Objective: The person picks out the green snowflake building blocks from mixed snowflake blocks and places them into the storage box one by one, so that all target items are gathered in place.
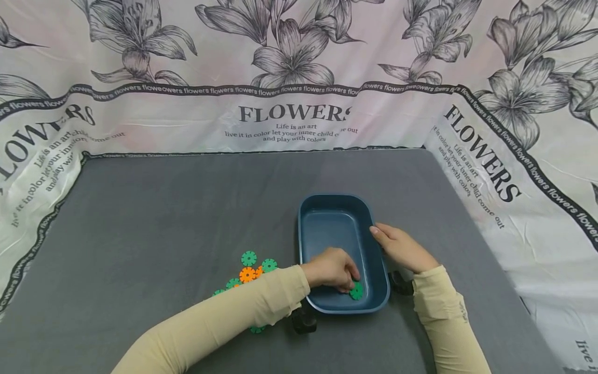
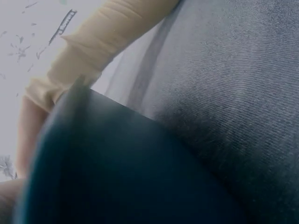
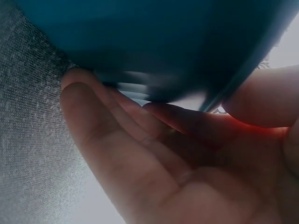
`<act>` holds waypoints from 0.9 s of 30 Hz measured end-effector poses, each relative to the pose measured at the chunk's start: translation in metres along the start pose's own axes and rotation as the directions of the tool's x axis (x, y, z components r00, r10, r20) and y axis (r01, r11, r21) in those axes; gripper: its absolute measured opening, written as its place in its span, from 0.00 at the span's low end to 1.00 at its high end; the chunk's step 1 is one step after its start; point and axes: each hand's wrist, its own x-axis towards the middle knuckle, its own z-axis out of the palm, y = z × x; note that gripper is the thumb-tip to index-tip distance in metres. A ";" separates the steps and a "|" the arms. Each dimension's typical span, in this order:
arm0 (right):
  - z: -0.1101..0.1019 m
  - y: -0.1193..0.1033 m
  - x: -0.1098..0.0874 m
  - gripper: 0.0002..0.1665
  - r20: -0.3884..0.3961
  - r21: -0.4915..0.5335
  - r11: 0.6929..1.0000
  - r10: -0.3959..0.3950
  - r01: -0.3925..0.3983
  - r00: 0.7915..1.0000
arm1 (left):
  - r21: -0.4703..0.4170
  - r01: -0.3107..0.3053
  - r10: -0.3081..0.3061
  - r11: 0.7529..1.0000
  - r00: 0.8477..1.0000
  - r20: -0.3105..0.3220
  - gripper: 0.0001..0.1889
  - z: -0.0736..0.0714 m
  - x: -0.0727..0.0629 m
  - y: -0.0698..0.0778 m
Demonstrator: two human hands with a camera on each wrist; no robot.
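Note:
A deep blue rectangular tray (image 1: pixel 334 228) stands on the grey cloth. My left hand (image 1: pixel 330 267) reaches into its near half, with curled fingers pinching a green notched plastic disc (image 1: pixel 356 291) close over the tray floor. On the tray's right side my right hand (image 1: pixel 404 246) grips the rim, thumb on top. In the right wrist view the fingers (image 3: pixel 117 154) lie along the outside of the tray wall (image 3: pixel 140 37). The tray's dark outer wall (image 2: pixel 131 154) fills much of the left wrist view, and the left hand's fingers are out of sight there.
Several green and orange notched discs (image 1: pixel 247 275) lie left of the tray, partly covered by the left sleeve (image 1: pixel 224 322). Another green disc (image 1: pixel 257 329) shows below that forearm. Flower-printed cloth (image 1: pixel 289 119) borders the grey tabletop (image 1: pixel 177 208) at the back and sides.

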 end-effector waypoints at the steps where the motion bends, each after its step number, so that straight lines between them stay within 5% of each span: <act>1: 0.000 0.000 0.001 0.37 0.003 0.005 1.000 0.000 0.000 1.000 | 0.057 -0.023 0.023 0.998 1.000 -0.014 0.08 -0.001 -0.001 0.001; 5: 0.000 -0.001 0.002 0.38 0.015 0.038 0.999 0.010 -0.011 1.000 | 0.226 -0.111 0.131 0.968 0.988 -0.076 0.08 -0.009 -0.011 0.004; 7: 0.001 -0.001 0.003 0.39 0.013 0.054 0.998 0.013 -0.013 1.000 | 0.227 -0.149 0.178 0.962 0.977 -0.114 0.08 -0.016 -0.022 0.003; 11: 0.002 0.001 0.006 0.41 0.004 0.066 0.998 -0.012 0.011 1.000 | 0.024 -0.180 0.181 0.983 0.964 -0.194 0.09 -0.037 -0.057 -0.010; 16: 0.004 0.009 0.014 0.40 0.007 0.133 0.988 -0.076 0.074 0.997 | -0.241 -0.181 0.093 0.954 0.938 -0.334 0.12 -0.071 -0.107 -0.047; 18: 0.004 0.013 0.017 0.38 0.015 0.200 0.975 -0.102 0.097 0.995 | -0.251 -0.157 0.046 0.955 0.916 -0.399 0.14 -0.081 -0.122 -0.066; 21: 0.004 0.018 0.021 0.37 0.027 0.268 0.955 -0.141 0.129 0.990 | -0.148 -0.073 -0.011 0.986 0.864 -0.503 0.13 -0.089 -0.138 -0.094; 24: 0.005 0.021 0.022 0.36 0.026 0.269 0.951 -0.167 0.153 0.986 | 0.024 0.034 -0.013 0.999 0.805 -0.593 0.12 -0.089 -0.145 -0.120; 27: 0.007 0.022 0.024 0.37 0.025 0.243 0.954 -0.190 0.178 0.982 | 0.133 0.058 0.038 0.989 0.782 -0.623 0.13 -0.085 -0.145 -0.136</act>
